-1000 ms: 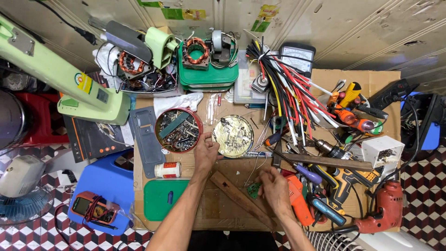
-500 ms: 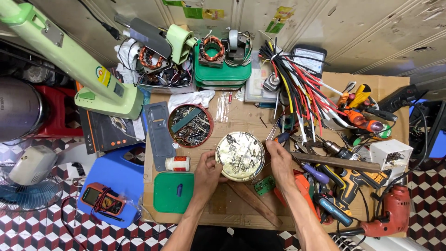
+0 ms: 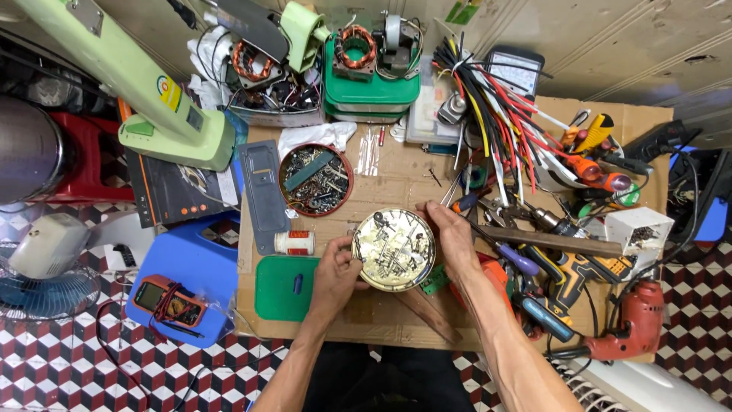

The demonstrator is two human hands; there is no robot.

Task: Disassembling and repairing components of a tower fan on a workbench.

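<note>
A round, shiny gold tin [image 3: 393,249] with small metal bits inside sits on the cardboard-covered table [image 3: 381,183]. My left hand [image 3: 335,273] grips its left rim, fingers curled against the edge. My right hand [image 3: 451,238] cups its right side, fingers spread along the rim. Just left of the tin stands a small white and red bottle [image 3: 294,243] on its side, and a green lid [image 3: 287,287] lies below it.
A round red tin [image 3: 315,179] full of screws sits behind. Bundled coloured wires [image 3: 496,114], screwdrivers and pliers crowd the right, with a red drill [image 3: 625,336] at the front right. A multimeter [image 3: 168,300] lies on a blue stool. Motor stators [image 3: 358,53] stand at the back.
The gold tin has slid toward me from near the red tin. My right hand left the wooden stick at the front and came up onto the tin's right side.
</note>
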